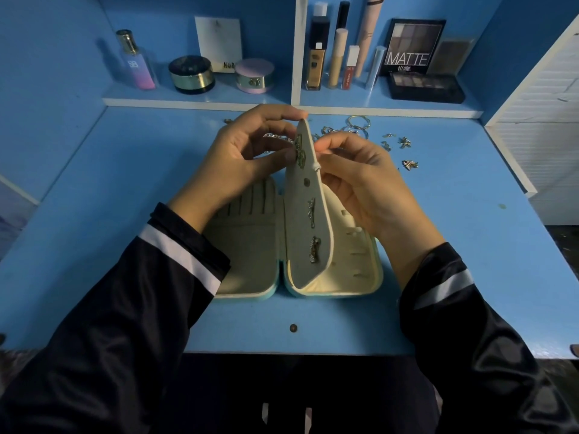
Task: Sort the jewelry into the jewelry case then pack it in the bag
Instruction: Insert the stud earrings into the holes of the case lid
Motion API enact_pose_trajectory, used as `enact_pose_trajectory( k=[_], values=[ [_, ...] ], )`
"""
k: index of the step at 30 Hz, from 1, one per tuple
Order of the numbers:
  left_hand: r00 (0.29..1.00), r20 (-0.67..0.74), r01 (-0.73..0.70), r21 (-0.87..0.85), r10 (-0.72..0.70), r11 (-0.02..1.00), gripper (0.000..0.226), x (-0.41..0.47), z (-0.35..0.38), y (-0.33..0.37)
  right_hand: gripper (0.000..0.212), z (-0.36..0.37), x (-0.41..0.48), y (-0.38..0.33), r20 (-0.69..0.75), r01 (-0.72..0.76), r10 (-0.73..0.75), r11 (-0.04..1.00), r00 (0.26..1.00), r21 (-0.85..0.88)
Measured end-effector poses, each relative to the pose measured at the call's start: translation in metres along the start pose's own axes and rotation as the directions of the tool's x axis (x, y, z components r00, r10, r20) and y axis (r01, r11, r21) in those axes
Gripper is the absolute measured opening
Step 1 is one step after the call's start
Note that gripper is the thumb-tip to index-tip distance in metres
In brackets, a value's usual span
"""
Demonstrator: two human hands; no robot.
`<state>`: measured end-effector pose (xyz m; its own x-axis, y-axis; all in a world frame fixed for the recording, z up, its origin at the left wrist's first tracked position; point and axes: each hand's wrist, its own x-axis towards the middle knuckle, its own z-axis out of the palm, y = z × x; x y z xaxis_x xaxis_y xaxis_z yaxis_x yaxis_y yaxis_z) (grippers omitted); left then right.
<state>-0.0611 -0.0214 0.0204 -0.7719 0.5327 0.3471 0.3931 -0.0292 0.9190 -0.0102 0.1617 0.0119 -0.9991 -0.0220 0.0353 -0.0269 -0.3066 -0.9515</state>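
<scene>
You are partway. The jewelry case (250,270) lies open at the near middle of the table (438,245), and a few earrings (314,249) are pinned on its upright flap (308,183). Your left hand (238,158) and right hand (360,183) pinch the flap's top between their fingers. Loose jewelry (404,142) lies far right, and no bag shows.

One jewelry case (247,245); one perfume bottle (136,62); two round jars (191,75) (254,76); two eyeshadow palettes (413,47) (426,87); one white card (219,39)
</scene>
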Motion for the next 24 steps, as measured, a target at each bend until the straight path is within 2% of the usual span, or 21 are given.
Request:
enact_pose_trajectory(
  k=[8, 15, 24],
  values=[
    [1.000, -0.010, 0.007, 0.016, -0.007, 1.000, 0.038, -0.0003, 0.0000, 0.0033, 0.021, 0.0005, -0.0004, 0.0015, 0.002, 0.020, -0.020, 0.999, 1.000, -0.047],
    [1.000, -0.015, 0.007, 0.017, -0.006, 1.000, 0.038, -0.0010, 0.0001, 0.0034, 0.012, 0.0009, -0.0011, 0.0021, -0.023, 0.036, -0.038, 0.995, 0.999, -0.093],
    [1.000, -0.010, 0.005, 0.028, -0.005, 1.000, 0.038, -0.0007, -0.0013, 0.0017, 0.017, 0.0015, -0.0004, 0.0024, -0.034, 0.062, -0.065, 0.994, 0.997, -0.085]
  ],
)
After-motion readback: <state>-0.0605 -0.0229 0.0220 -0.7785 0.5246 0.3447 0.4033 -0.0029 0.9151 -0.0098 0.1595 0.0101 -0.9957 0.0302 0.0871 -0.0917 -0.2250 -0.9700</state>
